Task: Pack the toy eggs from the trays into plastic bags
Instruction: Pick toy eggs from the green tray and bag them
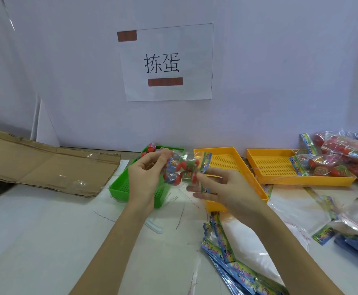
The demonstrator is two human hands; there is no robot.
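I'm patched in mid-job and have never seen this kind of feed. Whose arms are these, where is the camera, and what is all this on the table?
No machine here: a person's two bare arms, filmed by one wide-angle camera worn on their head, looking forward and down. The left hand and right hand together hold a clear plastic bag with red toy eggs inside, above the table. Behind the hands stands a green tray with a few eggs left at its far end, then two yellow trays: the nearer one looks empty, the far one holds a filled bag. Finished bags pile up at far right. Unused bags lie by the right forearm, flattened cardboard at left.
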